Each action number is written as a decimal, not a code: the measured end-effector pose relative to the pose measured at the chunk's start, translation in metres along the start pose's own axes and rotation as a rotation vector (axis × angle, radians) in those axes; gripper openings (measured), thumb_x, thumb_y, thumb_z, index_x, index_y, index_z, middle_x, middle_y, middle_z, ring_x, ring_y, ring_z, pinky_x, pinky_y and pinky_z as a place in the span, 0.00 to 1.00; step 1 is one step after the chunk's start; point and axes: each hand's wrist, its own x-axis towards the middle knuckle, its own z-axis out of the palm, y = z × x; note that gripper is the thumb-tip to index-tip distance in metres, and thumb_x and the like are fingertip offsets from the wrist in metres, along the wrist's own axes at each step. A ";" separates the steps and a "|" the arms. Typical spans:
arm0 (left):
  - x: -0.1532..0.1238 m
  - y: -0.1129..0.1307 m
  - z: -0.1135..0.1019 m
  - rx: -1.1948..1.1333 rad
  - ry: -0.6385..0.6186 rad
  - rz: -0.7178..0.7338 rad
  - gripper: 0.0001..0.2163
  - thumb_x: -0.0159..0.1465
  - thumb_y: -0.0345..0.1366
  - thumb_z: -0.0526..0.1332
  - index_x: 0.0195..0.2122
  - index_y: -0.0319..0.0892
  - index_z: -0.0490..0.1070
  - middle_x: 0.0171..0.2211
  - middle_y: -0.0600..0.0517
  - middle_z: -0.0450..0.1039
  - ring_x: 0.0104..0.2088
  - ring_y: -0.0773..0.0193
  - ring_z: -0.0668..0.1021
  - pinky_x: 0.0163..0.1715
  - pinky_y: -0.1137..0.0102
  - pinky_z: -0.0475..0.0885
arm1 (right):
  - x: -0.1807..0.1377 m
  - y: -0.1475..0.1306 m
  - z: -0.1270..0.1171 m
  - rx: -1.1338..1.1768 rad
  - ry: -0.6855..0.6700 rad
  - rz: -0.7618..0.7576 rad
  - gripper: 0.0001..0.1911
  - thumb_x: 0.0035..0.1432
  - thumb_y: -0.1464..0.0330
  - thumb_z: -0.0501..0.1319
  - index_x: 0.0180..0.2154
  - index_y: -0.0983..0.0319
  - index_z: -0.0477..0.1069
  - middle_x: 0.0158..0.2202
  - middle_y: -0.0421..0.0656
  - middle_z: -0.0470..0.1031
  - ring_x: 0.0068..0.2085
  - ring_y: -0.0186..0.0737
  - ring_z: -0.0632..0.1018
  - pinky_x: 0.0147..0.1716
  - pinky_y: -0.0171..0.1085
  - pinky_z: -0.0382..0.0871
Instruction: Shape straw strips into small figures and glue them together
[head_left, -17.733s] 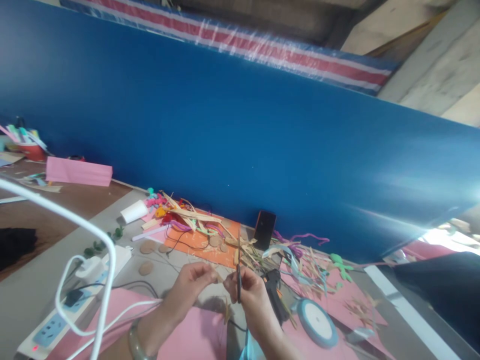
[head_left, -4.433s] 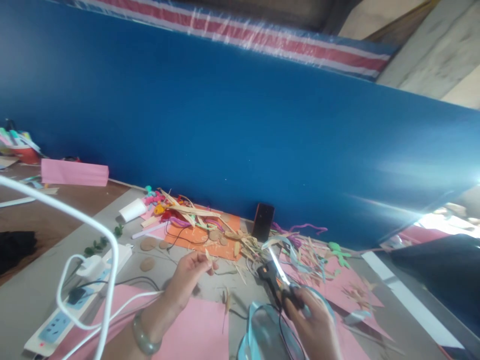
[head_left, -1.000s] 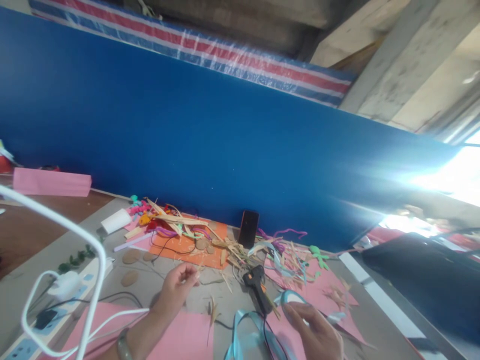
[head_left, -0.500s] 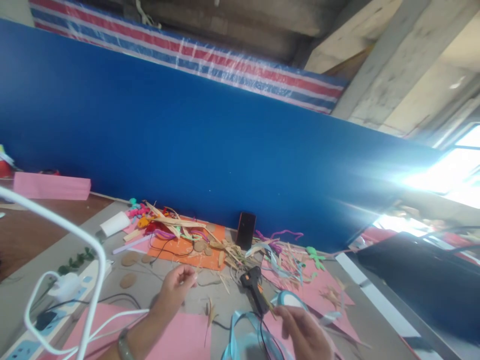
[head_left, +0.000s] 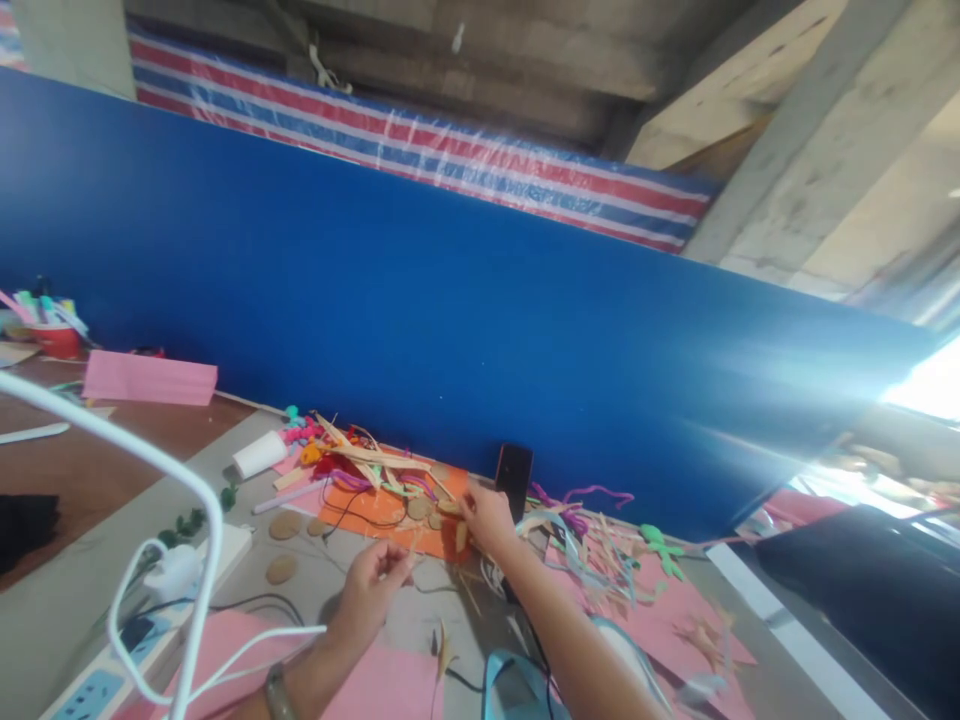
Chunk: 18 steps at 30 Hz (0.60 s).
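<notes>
My left hand (head_left: 373,583) is over the grey table (head_left: 337,562), thumb and fingertips pinched together. A thin pale sliver seems to show at the tips, too small to name. My right hand (head_left: 486,515) reaches to the back, its fingers closed at the edge of a heap of dried tan strips (head_left: 390,460). A tan piece (head_left: 448,508) touches its fingertips; whether it is gripped I cannot tell. Beneath lies an orange sheet (head_left: 367,510). Round brown discs (head_left: 281,570) lie left of my left hand. My right forearm mostly hides the black glue gun.
A black phone (head_left: 514,480) leans on the blue partition (head_left: 420,300). White cable (head_left: 202,500) and a power strip (head_left: 97,680) occupy the left. Pink sheets (head_left: 382,685), a light-blue ribbon roll (head_left: 495,690) and a green pipe-cleaner shape (head_left: 661,548) lie about.
My right hand has left the spot beside the glue gun and moved up and left to the tan strips. My left hand keeps its pinch. The camera view has shifted slightly left.
</notes>
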 end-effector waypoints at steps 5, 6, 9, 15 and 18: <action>0.005 -0.004 -0.002 -0.020 0.035 -0.003 0.12 0.53 0.43 0.65 0.23 0.40 0.69 0.18 0.54 0.70 0.23 0.65 0.74 0.27 0.71 0.69 | 0.041 -0.007 0.028 -0.088 -0.108 0.123 0.16 0.63 0.65 0.59 0.51 0.63 0.67 0.51 0.47 0.70 0.46 0.43 0.75 0.44 0.47 0.72; 0.006 -0.005 -0.001 -0.024 0.041 0.001 0.12 0.54 0.43 0.65 0.23 0.40 0.69 0.18 0.55 0.70 0.23 0.65 0.73 0.27 0.71 0.69 | 0.045 -0.007 0.031 -0.085 -0.124 0.142 0.16 0.63 0.65 0.59 0.51 0.63 0.67 0.51 0.48 0.70 0.46 0.43 0.75 0.44 0.46 0.72; 0.007 -0.006 0.000 -0.043 0.039 -0.002 0.12 0.53 0.42 0.65 0.23 0.40 0.69 0.19 0.55 0.70 0.23 0.66 0.74 0.27 0.71 0.69 | 0.052 -0.004 0.033 -0.032 -0.156 0.178 0.16 0.63 0.65 0.59 0.51 0.63 0.67 0.51 0.47 0.70 0.46 0.43 0.75 0.44 0.46 0.72; 0.005 -0.002 -0.001 -0.021 0.046 -0.025 0.13 0.52 0.45 0.66 0.23 0.40 0.69 0.20 0.54 0.71 0.24 0.64 0.74 0.28 0.70 0.69 | 0.056 0.005 0.003 0.279 -0.126 0.123 0.15 0.62 0.64 0.59 0.49 0.63 0.69 0.49 0.46 0.72 0.44 0.42 0.76 0.41 0.44 0.73; 0.005 -0.003 -0.001 -0.002 0.036 -0.014 0.12 0.52 0.44 0.66 0.23 0.40 0.69 0.20 0.54 0.71 0.24 0.64 0.74 0.28 0.70 0.69 | 0.054 0.005 -0.021 0.488 -0.042 0.045 0.13 0.59 0.62 0.60 0.40 0.66 0.73 0.39 0.45 0.78 0.40 0.42 0.77 0.41 0.40 0.71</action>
